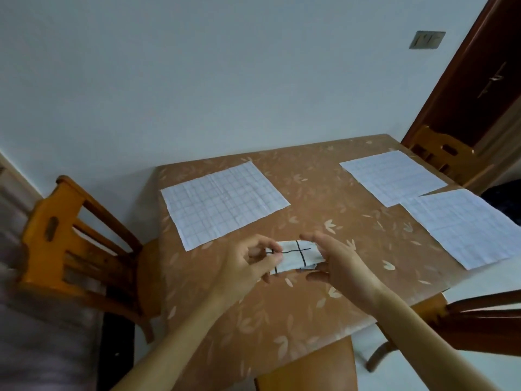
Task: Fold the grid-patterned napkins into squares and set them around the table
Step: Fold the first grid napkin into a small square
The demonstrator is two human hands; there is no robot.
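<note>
A small folded napkin (pixel 296 256) with bold black grid lines lies between my hands at the near middle of the table (pixel 296 311). My left hand (pixel 248 266) pinches its left end with curled fingers. My right hand (pixel 335 263) cups its right end, thumb underneath and fingers over the top. Three unfolded grid-patterned napkins lie flat: one at the far left (pixel 224 200), one at the far right (pixel 393 176), and one along the right edge (pixel 462 227).
The table has a brown leaf-print cover. Wooden chairs stand at the left (pixel 73 244), far right (pixel 442 153), near right (pixel 479 311) and close in front of me (pixel 307 365). A pale wall runs behind; a dark wooden door (pixel 485 80) is at the right.
</note>
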